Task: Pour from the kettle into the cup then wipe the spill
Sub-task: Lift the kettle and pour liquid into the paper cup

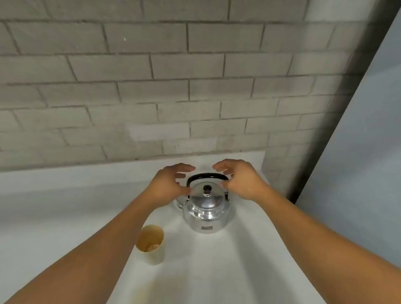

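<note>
A shiny metal kettle [205,211] with a black handle arched over its lid stands on the white counter [50,213] near the wall. Its spout points left, mostly hidden behind my left hand. My left hand [169,185] hovers at the handle's left end and my right hand [237,180] at its right end; both have spread fingers and hold nothing. A tan cup [151,244] stands in front of the kettle to the left, beside my left forearm, with a little brownish liquid at its bottom. A faint yellowish stain [148,292] lies on the counter below the cup.
A grey brick wall [152,78] rises right behind the counter. A pale panel [370,162] with a dark edge closes off the right side. No cloth is in view.
</note>
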A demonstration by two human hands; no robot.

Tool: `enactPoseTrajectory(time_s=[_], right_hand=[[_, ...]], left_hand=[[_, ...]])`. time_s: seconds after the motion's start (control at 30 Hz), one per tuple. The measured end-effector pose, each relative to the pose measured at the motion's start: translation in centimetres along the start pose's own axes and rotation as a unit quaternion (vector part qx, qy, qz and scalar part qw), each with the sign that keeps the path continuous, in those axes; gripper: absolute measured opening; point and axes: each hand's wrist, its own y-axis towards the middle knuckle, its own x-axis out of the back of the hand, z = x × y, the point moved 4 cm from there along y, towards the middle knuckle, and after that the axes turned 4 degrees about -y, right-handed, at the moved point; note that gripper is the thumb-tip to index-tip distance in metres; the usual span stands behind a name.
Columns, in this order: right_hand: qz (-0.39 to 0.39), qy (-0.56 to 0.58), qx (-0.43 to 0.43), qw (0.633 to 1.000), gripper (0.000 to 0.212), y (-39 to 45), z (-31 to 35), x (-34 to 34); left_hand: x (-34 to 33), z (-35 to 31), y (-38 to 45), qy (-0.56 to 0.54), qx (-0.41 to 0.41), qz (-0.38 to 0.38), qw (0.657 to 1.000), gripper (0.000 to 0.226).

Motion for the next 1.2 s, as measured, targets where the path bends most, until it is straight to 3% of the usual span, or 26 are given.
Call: enactPoseTrajectory(time_s=[0.2,0.33,0.43,0.67,1.0,1.2], right_hand=[[0.034,-0.041,-0.001,0.999,0.053,1.9,-0.6,-1.7],[0.020,-0.030,-0.005,0.999,0.034,2.6,-1.1,-2.1],[0.024,-0.023,-0.001,0.999,0.021,2.8,-1.1,-2.3],[0.021,0.001,0.016,1.000,0.015,2.2,-1.1,-2.8],[-0.055,0.044,0.050,0.996,0.006,-0.1,4.1,-0.1],[-0.100,0.066,0.091,0.989,0.006,-2.8,7.6,2.1]], left_hand=[[-1.1,1.0,2.2,0.071,0.010,-0.003,0.997,0.059],[-0.9,1.4,2.8,0.108,0.015,-0.032,0.994,0.032],[-0.8,1.7,3.0,0.091,0.016,-0.037,0.995,0.025],[-0.6,1.8,2.9,0.066,0.012,-0.028,0.997,0.029],[3.0,-3.1,0.6,0.035,-0.034,-0.032,0.998,0.032],[6.0,-4.1,-4.8,-0.005,-0.081,-0.004,0.997,0.059]])
